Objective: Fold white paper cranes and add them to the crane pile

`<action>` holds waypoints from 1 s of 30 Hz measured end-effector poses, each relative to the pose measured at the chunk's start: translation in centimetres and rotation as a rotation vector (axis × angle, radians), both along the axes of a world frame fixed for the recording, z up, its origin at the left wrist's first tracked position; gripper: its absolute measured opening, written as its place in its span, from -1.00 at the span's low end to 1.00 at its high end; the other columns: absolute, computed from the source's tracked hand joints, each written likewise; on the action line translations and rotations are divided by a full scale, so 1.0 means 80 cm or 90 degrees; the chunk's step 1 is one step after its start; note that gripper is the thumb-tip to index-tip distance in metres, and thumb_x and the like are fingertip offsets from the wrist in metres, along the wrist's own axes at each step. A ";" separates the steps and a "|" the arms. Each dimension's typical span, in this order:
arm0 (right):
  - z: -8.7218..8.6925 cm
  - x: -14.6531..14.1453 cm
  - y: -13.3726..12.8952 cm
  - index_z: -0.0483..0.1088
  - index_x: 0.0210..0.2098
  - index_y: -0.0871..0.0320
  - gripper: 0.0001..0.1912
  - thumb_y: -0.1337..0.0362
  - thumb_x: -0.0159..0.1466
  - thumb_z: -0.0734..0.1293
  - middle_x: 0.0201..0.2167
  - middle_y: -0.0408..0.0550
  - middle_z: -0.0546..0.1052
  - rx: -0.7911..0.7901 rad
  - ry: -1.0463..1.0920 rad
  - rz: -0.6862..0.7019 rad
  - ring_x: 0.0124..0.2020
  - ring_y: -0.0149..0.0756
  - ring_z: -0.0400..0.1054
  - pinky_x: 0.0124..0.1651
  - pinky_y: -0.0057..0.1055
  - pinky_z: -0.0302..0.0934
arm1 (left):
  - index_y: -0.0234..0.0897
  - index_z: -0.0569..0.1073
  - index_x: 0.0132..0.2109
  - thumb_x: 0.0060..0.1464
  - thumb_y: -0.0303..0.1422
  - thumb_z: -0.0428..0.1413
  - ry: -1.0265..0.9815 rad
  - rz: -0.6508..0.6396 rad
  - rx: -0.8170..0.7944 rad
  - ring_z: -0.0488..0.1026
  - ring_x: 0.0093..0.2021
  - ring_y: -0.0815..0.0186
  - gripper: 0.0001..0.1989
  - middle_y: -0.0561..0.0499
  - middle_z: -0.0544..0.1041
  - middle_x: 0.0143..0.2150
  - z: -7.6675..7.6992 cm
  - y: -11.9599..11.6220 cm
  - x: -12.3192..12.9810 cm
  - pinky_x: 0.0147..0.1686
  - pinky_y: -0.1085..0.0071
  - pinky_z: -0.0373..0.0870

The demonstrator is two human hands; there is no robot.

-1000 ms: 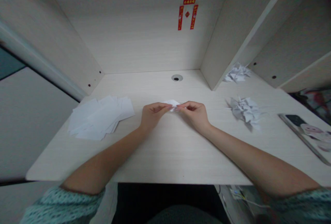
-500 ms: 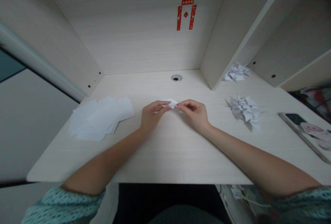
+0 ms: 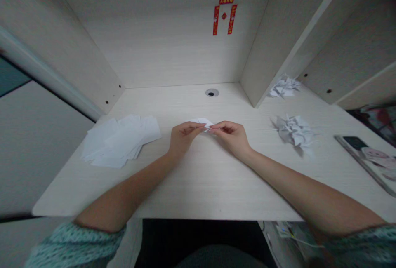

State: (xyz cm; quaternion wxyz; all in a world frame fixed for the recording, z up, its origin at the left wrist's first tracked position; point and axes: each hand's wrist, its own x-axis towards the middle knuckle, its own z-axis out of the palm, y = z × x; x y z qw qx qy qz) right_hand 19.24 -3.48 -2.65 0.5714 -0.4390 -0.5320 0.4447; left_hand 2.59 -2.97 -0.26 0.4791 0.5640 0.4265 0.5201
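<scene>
A small piece of white paper, partly folded, is pinched between my two hands over the middle of the desk. My left hand is closed, thumb and fingers gripping the paper's near side. From the right, my right hand pinches the same paper, its fingertips almost meeting those of the left. Fingers cover much of the paper, so its exact folds are hidden. Left of my hands lies a loose spread of flat white paper sheets. To the right sits a heap of folded white paper pieces.
Another heap of folded paper lies behind the upright divider panel. A phone rests at the desk's right side. A round cable hole is near the back wall. The desk's front edge runs close to my body.
More of the paper shows behind my left fingers, and my fingertips have shifted slightly closer together. Both hands keep their pinch. The view has moved a little.
</scene>
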 end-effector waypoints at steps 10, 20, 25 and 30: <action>0.000 -0.001 0.005 0.55 -0.52 0.12 -0.80 0.19 -0.13 0.54 -0.48 -0.09 0.61 -0.080 0.079 0.011 -0.48 -0.36 0.43 -0.31 -0.39 0.28 | -0.26 0.60 -0.36 -0.15 -0.30 0.29 0.009 0.016 -0.008 0.54 -0.32 0.28 -0.84 -0.02 0.63 -0.35 0.002 -0.002 -0.001 -0.21 0.37 0.43; 0.005 0.001 0.005 0.51 -0.57 0.16 -0.77 0.20 -0.17 0.55 -0.57 -0.10 0.57 -0.081 0.057 -0.005 -0.56 -0.42 0.33 -0.45 -0.46 0.17 | -0.25 0.61 -0.37 -0.16 -0.32 0.29 0.001 0.024 -0.029 0.52 -0.34 0.32 -0.86 0.00 0.62 -0.37 -0.001 0.002 -0.003 -0.24 0.42 0.40; 0.006 0.001 0.005 0.53 -0.55 0.15 -0.79 0.18 -0.13 0.53 -0.56 -0.10 0.57 -0.088 0.045 -0.013 -0.57 -0.42 0.33 -0.45 -0.46 0.16 | -0.25 0.60 -0.32 -0.16 -0.28 0.29 -0.029 0.008 -0.069 0.51 -0.35 0.36 -0.81 0.00 0.62 -0.36 -0.004 0.003 -0.003 -0.25 0.44 0.40; 0.005 0.002 0.007 0.53 -0.54 0.16 -0.78 0.17 -0.13 0.53 -0.56 -0.10 0.57 -0.081 0.035 -0.015 -0.56 -0.40 0.35 -0.44 -0.44 0.18 | -0.28 0.60 -0.29 -0.16 -0.25 0.30 -0.031 0.007 -0.071 0.53 -0.31 0.31 -0.75 -0.04 0.63 -0.32 -0.004 0.003 -0.002 -0.21 0.39 0.42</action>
